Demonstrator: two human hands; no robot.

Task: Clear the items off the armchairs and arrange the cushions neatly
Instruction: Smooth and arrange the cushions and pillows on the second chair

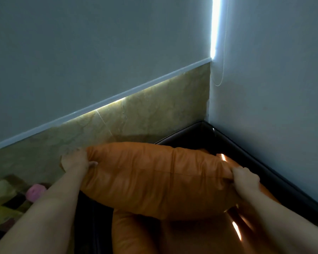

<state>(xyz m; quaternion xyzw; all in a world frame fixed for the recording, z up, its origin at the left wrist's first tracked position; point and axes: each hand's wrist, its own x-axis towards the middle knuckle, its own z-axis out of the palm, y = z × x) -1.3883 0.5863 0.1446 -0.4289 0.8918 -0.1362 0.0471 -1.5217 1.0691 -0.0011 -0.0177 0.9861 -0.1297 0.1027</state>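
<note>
A plump orange cushion is held up lengthwise over a dark armchair set in the room's corner. My left hand grips the cushion's left end and my right hand pinches its right end. Beneath it lies a second orange cushion on the seat, partly hidden by the held one and by my forearms.
The armchair's dark frame runs close along a grey wall on the right and a marble-tiled lower wall behind. A pink object and yellow-green items lie low at the left. A thin cord hangs in the corner.
</note>
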